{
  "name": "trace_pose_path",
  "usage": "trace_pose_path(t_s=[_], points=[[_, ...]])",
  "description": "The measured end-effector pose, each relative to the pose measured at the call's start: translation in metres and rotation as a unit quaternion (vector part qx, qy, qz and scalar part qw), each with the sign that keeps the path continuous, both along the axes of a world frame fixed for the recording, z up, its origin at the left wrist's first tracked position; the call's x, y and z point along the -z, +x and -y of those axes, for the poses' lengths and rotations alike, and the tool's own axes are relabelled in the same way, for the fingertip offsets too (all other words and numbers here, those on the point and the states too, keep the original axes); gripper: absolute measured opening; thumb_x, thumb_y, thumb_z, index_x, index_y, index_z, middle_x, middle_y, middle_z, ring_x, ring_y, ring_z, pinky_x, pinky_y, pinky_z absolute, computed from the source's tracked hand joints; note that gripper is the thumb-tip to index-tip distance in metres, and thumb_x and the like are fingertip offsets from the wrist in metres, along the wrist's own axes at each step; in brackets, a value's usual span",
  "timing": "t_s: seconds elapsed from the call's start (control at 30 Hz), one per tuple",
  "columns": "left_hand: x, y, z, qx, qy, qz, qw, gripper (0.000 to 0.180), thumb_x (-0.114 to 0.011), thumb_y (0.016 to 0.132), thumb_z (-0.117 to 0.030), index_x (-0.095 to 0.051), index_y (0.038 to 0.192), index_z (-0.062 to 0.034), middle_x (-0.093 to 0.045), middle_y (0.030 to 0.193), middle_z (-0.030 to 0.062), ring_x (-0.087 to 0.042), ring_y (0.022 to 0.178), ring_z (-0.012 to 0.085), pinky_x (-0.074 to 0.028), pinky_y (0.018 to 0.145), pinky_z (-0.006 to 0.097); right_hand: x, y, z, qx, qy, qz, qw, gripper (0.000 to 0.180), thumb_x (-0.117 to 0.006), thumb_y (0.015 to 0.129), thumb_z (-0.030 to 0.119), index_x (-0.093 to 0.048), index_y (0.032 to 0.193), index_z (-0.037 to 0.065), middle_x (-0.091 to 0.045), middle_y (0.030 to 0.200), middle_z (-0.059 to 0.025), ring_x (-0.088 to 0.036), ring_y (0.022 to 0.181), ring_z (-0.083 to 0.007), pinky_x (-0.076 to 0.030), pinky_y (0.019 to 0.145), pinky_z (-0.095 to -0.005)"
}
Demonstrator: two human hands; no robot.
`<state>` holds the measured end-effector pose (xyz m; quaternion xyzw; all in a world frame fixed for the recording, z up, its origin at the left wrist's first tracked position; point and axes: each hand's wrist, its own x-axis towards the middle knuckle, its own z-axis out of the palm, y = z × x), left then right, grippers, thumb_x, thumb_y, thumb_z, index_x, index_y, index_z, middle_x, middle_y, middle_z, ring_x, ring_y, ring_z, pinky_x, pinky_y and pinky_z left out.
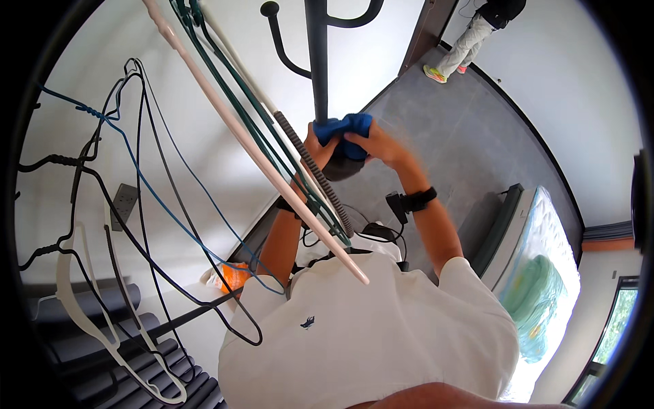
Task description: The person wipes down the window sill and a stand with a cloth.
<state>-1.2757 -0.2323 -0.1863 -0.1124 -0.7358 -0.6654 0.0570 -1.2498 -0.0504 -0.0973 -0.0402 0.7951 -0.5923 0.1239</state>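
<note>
Both of my hands are closed around a blue fabric item [354, 125] with a dark grey rounded part [342, 168] below it; its exact kind cannot be made out. My left hand [319, 144] grips its left side, partly hidden behind the hangers. On the other side my right hand [379, 144] pinches the cloth with the thumb on top. The black pole of a coat stand [317, 65] runs down to the cloth; whether they touch is unclear. Black straps with a cable circle my wrists.
Pink, green and white hangers [255, 150] hang close before my left arm. Black and blue wire hangers [139, 170] fill the left. A mattress [545, 273] with a green bundle lies at right. Another person [466, 48] stands at the far right, beyond the grey floor.
</note>
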Motion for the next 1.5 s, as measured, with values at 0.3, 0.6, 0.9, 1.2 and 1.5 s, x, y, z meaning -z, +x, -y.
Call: trace_pose_path(t_s=[0.3, 0.6, 0.9, 1.2, 1.5], points=[[-0.051, 0.02, 0.017, 0.054, 0.073, 0.051, 0.995, 0.036, -0.055, 0.096, -0.015, -0.051, 0.129, -0.0021, -0.064, 0.116, 0.0099, -0.062, 0.109, 0.0195, -0.051, 0.094, 0.033, 0.009, -0.006, 0.013, -0.057, -0.136, 0.033, 0.989, 0.052, -0.068, 0.091, 0.021, -0.042, 0.133, 0.003, -0.059, 0.085, -0.0075, -0.051, 0.058, -0.0094, -0.043, 0.052, -0.0246], [-0.123, -0.032, 0.022, 0.061, 0.175, -0.02, 0.983, 0.037, -0.049, 0.1, -0.02, -0.05, 0.132, -0.0025, -0.063, 0.118, 0.0102, -0.062, 0.11, 0.02, -0.052, 0.095, 0.034, -0.114, -0.015, 0.053, -0.075, -0.39, -0.234, 0.887, 0.06, -0.065, 0.088, 0.007, -0.041, 0.143, 0.008, -0.057, 0.126, -0.013, -0.058, 0.111, -0.0198, -0.047, 0.093, -0.0334], [-0.068, -0.042, 0.036, 0.156, 0.435, 0.055, 0.885, 0.047, -0.046, 0.102, -0.038, -0.05, 0.131, -0.0004, -0.064, 0.113, 0.0125, -0.067, 0.095, 0.0181, -0.059, 0.079, 0.03, -0.071, -0.049, 0.099, 0.066, -0.123, -0.423, 0.895, 0.04, -0.071, 0.08, 0.005, -0.056, 0.117, 0.002, -0.063, 0.099, -0.0124, -0.065, 0.087, -0.0221, -0.056, 0.071, -0.0317], [0.001, -0.004, 0.079, 0.019, 0.231, 0.202, 0.952, 0.057, -0.043, 0.101, -0.049, -0.053, 0.127, 0.0005, -0.067, 0.101, 0.0103, -0.07, 0.08, 0.0155, -0.058, 0.065, 0.019, 0.0, -0.059, 0.089, -0.081, 0.111, -0.262, 0.955, 0.029, -0.06, 0.087, 0.025, -0.064, 0.101, 0.0, -0.059, 0.061, -0.0146, -0.063, 0.054, -0.0228, -0.047, 0.053, -0.0366], [-0.025, -0.006, 0.05, -0.13, 0.259, 0.128, 0.948, 0.052, -0.037, 0.103, -0.048, -0.051, 0.121, -0.0017, -0.058, 0.108, 0.0076, -0.054, 0.098, 0.0101, -0.045, 0.087, 0.026, -0.002, -0.081, 0.105, -0.056, -0.141, -0.389, 0.909, 0.032, -0.063, 0.091, 0.011, -0.058, 0.12, -0.002, -0.066, 0.107, -0.0159, -0.065, 0.097, -0.0229, -0.05, 0.085, -0.0323]])
